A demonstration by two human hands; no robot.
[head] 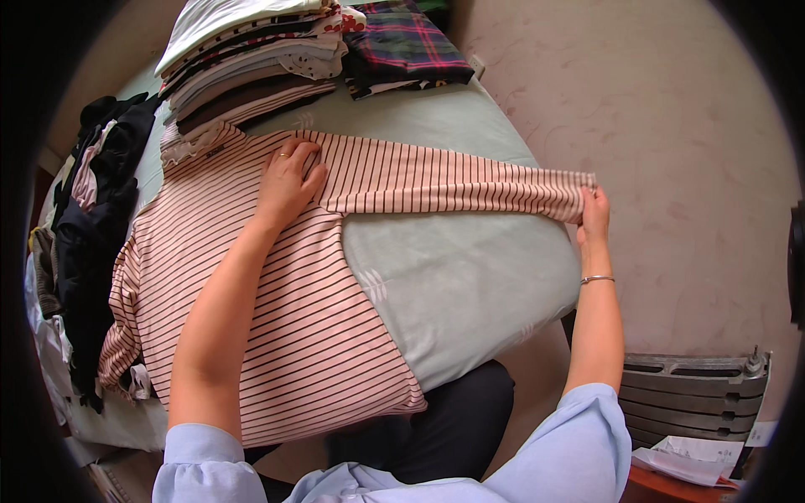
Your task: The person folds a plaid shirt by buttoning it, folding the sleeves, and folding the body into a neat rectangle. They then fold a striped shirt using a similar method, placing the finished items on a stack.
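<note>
A pink long-sleeved top with dark stripes (277, 302) lies spread on a pale green sheet (453, 270), its ruffled collar at the upper left. My left hand (289, 176), with a ring on one finger, rests on the shoulder, fingers slightly bent and pressing the fabric. At the far right, my right hand (594, 210) grips the cuff of one sleeve, which stretches out sideways to the bed's edge. The other sleeve (122, 314) lies crumpled along the left side.
A tall stack of folded clothes (251, 69) stands beyond the collar, beside folded plaid fabric (409, 50). Dark garments (94, 251) lie heaped on the left. A wall borders the bed on the right. A metal radiator (692, 396) and papers (692, 459) are at the lower right.
</note>
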